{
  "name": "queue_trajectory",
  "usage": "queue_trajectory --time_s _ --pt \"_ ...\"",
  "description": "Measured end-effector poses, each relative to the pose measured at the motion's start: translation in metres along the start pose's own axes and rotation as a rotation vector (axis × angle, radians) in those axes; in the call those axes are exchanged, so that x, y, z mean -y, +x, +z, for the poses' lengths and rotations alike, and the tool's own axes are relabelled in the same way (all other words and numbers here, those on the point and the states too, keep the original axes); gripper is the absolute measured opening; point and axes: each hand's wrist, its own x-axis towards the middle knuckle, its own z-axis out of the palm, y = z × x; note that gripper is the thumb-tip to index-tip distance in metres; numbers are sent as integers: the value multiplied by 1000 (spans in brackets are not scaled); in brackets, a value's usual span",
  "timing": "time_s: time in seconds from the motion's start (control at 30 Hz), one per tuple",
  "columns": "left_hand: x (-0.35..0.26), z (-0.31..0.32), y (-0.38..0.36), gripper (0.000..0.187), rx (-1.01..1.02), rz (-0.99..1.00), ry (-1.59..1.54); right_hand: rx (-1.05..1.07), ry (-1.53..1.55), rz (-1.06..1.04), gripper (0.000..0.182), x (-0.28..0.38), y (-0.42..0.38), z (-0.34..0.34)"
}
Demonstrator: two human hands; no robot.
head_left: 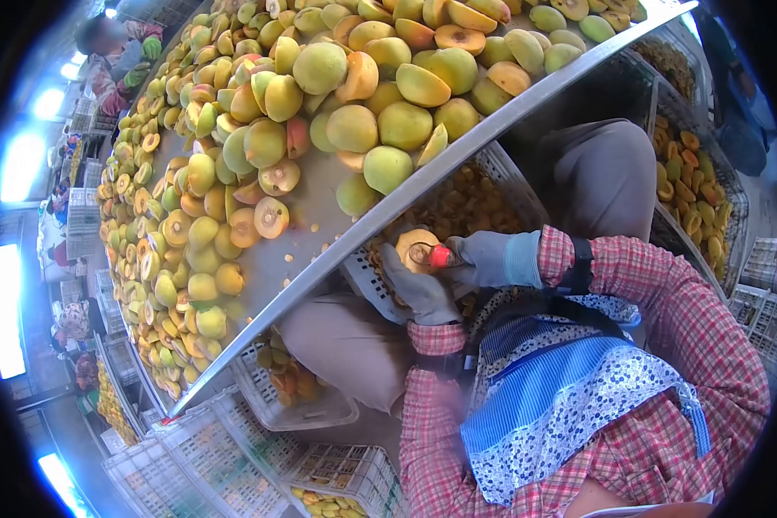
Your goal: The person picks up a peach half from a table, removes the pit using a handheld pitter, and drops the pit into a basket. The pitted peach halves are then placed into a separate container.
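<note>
My left hand, in a grey glove, is closed around a cut peach half with its yellow cut face showing. My right hand, gloved in grey with a light blue cuff, grips a small red-handled tool against the middle of that face. The tool's working end is hidden at the fruit. Both hands are above a white plastic crate between my knees, which holds many small brownish-orange pieces.
A metal table heaped with halved yellow-green peaches slants across in front, its raised edge near my knees. Crates of peach halves stand at right, and another crate at lower left. A co-worker sits across the table.
</note>
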Motion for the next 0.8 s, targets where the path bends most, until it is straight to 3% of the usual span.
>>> queue_trajectory --time_s 0.07,0.17,0.23,0.3,0.33,0.37,0.5,0.63,0.7,0.77,0.8 --pt "-6 7 2 48 -174 -112 -252 -6 110 -30 35 -4 2 8" --pt "-26 13 -1 50 -186 -242 -432 -116 316 -101 43 -2 6 11" --pt "-25 13 -3 49 -164 -221 -419 123 451 206 38 12 -4 -3" --pt "-14 14 -7 48 -148 -209 -406 101 494 182 39 7 -3 1" --pt "-3 15 -9 44 -207 -104 -390 77 537 156 39 4 -3 4" --pt "7 14 -10 41 -266 1 -373 79 538 160 39 5 -4 5" --pt "33 -1 -3 47 -256 -83 -136 97 460 162 39 15 -6 -4" --pt "7 2 -3 37 -120 60 -73 185 167 166 40 12 1 -14" --pt "-1 2 -2 31 -105 92 1 190 242 169 39 19 -8 -18" --pt "-1 1 1 38 -108 -179 -471 192 318 174 37 19 -10 -18" --pt "-2 -1 3 38 -107 -182 -470 208 252 205 36 14 -7 -16"
